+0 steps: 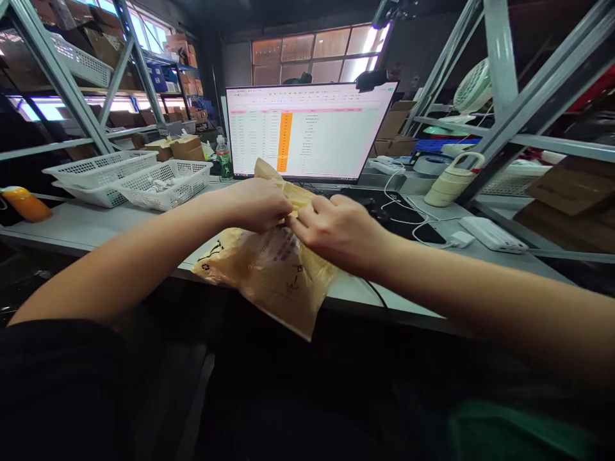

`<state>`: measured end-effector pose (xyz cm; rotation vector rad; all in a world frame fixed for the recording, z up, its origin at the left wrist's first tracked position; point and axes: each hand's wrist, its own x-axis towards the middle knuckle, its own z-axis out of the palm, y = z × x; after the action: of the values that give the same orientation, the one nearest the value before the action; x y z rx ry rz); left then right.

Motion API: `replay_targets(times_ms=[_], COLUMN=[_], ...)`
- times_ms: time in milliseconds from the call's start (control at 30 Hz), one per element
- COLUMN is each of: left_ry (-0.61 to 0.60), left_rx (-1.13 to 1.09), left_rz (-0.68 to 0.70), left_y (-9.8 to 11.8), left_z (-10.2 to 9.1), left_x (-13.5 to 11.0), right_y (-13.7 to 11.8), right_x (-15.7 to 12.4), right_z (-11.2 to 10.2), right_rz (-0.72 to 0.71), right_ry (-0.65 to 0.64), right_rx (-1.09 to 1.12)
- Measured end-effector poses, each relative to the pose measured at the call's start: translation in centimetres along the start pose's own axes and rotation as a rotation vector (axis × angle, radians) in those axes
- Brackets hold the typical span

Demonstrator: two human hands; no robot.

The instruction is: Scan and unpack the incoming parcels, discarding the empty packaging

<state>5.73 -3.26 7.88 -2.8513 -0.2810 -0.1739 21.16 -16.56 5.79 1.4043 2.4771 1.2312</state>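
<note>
A crumpled yellow plastic bag (273, 275) with printed marks hangs over the front edge of the desk. Both of my hands grip its upper part, close together in front of the monitor. My left hand (257, 203) is closed on the gathered plastic, its fingers bent inward. Beside it, my right hand (339, 230) pinches the same bag, fingertips almost touching the left ones. Part of the bag sticks up above the hands. Whatever may be inside the bag cannot be made out.
Behind the bag stands a monitor (327, 137) showing a spreadsheet. White plastic baskets (166, 186) and a green bottle (223, 157) are to the left. On the right are a cream tumbler (451, 182), a white power strip (492, 234) and loose cables. Metal shelf posts rise at both sides.
</note>
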Motion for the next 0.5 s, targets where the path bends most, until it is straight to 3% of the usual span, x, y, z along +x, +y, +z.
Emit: replay_targets(times_ms=[167,300,400,500], left_ry=[0.181,0.256,0.237,0.172], left_rx=[-0.169,-0.260,-0.276,-0.218], left_rz=[-0.099,-0.233,-0.259,-0.178], left_y=[-1.5,-2.6,-2.7,-2.1], left_z=[-1.3,-0.2,1.4,2.5], left_x=[-0.2,-0.7,-0.7,-0.5], right_y=[3.1,3.3,3.1,3.1], right_x=[-1.1,-3.0,-4.4,-5.1], right_z=[-0.2,-0.3,0.6,2.6], right_rz=[0.232,0.254,0.244,0.361], right_ry=[0.146,0.121,0.117,0.119], right_rx=[0.155,0.136,0.100,0.280])
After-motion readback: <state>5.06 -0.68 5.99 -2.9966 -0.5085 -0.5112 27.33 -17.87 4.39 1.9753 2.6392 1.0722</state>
